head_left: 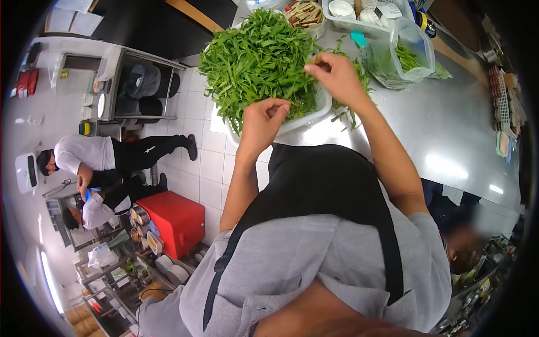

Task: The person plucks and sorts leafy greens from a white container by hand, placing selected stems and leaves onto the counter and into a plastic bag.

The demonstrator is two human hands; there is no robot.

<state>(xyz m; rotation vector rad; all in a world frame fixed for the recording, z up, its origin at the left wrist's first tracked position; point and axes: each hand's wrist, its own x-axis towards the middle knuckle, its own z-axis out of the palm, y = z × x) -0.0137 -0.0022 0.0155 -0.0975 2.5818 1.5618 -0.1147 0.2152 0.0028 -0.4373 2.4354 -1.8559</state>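
Observation:
A big heap of narrow-leaved leafy greens rises above a white plastic basket on the steel counter. My left hand is at the basket's near side, thumb and forefinger pinched at the edge of the greens. To its right my right hand also pinches, its fingertips against the heap's right side. Both appear to hold thin pieces of the greens, though the pieces barely show. Loose sprigs lie on the counter under my right forearm. A clear plastic bag with more green stems stands to the right.
Behind the bag is a white basket of small white dishes, beside a container of small packets. The steel counter extends right. At left, two people stand near a red box. Another person is at right.

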